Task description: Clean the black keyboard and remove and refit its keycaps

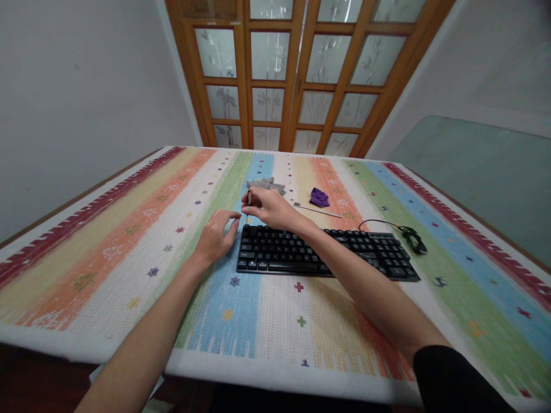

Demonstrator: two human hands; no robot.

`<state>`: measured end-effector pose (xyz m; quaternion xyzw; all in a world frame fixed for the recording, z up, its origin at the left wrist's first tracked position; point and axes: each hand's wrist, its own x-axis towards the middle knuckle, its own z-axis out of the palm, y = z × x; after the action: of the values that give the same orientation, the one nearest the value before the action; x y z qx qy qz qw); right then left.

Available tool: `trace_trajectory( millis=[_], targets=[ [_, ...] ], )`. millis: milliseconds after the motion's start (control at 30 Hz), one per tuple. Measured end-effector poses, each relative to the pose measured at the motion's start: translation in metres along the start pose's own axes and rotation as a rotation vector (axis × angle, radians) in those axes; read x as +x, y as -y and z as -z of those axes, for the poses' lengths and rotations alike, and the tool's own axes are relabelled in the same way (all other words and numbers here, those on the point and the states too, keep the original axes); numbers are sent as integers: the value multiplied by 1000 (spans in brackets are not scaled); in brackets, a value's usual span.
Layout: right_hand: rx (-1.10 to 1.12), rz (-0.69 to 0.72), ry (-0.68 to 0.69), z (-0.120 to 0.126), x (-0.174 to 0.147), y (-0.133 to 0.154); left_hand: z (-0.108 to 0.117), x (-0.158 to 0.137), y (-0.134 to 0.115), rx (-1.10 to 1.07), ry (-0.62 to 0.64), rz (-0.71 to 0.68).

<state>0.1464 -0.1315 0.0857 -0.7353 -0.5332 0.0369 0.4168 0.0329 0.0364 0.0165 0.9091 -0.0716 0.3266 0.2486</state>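
Note:
A black keyboard lies flat on the striped tablecloth. My right hand is over its upper left corner, fingers pinched round a small dark-handled tool. A thin shaft or wire seems to run down from the tool to the keyboard's corner; its exact kind is too small to tell. Just left of that corner, my left hand has its thumb and forefinger apart, with nothing visible between them. Its fingertips are close to the tool's lower end; whether they touch it I cannot tell.
Behind my right hand lies a crumpled grey cloth. A thin rod with a greyish end and a bunched purple cloth are to its right. The keyboard's cable is coiled at the right. Glazed wooden doors stand beyond the table.

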Motion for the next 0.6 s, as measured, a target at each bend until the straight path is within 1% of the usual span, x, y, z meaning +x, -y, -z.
trace_trajectory(
  millis=[300, 400, 600],
  targets=[
    [-119, -27, -1, -2, -3, 2, -7, -4, 6, -77, 181, 61],
    [-121, -25, -15, -1, -3, -1, -8, -5, 6, -104, 211, 66],
    [-27, -28, -44, -2, -11, -13, -8, -5, 4, -138, 236, 84]
  ],
)
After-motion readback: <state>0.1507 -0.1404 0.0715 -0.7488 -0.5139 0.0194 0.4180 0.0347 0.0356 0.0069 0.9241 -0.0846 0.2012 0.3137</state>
